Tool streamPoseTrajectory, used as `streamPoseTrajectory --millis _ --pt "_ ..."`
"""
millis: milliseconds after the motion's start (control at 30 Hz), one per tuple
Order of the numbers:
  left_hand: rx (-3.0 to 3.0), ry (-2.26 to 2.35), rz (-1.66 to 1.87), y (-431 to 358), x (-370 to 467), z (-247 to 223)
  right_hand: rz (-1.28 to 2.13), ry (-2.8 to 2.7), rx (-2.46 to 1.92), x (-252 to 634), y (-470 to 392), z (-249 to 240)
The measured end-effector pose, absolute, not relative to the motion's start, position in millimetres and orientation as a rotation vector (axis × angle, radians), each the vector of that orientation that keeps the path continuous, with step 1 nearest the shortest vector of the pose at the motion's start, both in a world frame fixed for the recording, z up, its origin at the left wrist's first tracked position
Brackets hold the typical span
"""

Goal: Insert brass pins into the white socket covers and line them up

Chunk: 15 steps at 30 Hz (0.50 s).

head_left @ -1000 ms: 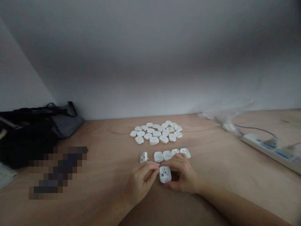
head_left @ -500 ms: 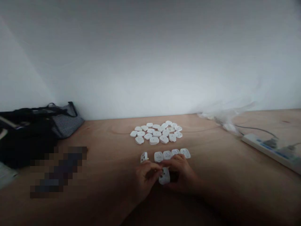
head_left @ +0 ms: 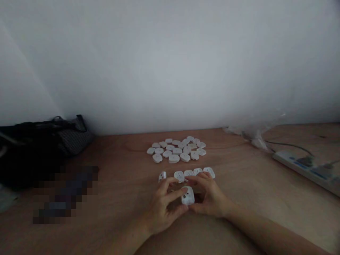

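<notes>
Between my two hands is a white plastic plug housing [head_left: 188, 197], its face with small dark openings turned toward me. My left hand [head_left: 165, 205] pinches its left side, the index finger on the face and the thumb at the lower edge. My right hand [head_left: 211, 194] closes on it from the right, thumb below and fingers above. Just beyond the fingers, several white plug shells [head_left: 179, 176] lie in a row, partly hidden by my right hand. Left of the row, another plug piece [head_left: 162, 176] stands on its edge.
Farther back on the wooden table [head_left: 124, 170] is a cluster of white plug pieces [head_left: 174, 158]. A power strip [head_left: 305, 166] with plugs and a crumpled clear plastic bag [head_left: 257, 136] are at right. Dark bags [head_left: 34, 152] and a pixelated item [head_left: 69, 193] are at left.
My left fingers have shifted from pinching near the top of the plug housing to spreading along its left side and bottom. The housing has turned slightly. The pieces on the table stay put.
</notes>
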State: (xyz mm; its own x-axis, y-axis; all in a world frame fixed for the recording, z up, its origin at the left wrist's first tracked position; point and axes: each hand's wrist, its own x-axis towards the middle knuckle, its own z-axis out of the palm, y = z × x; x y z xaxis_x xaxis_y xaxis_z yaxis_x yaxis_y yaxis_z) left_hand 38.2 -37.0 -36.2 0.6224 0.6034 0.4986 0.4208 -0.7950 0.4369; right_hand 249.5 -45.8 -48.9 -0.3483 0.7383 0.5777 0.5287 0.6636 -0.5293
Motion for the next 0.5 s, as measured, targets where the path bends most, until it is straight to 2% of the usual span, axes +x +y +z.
streamPoseTrajectory --millis 500 --pt "2.492 0.776 0.881 -29.4 39.8 -42.2 0.341 -2.123 -1.014 255.0 -42.5 -51.3"
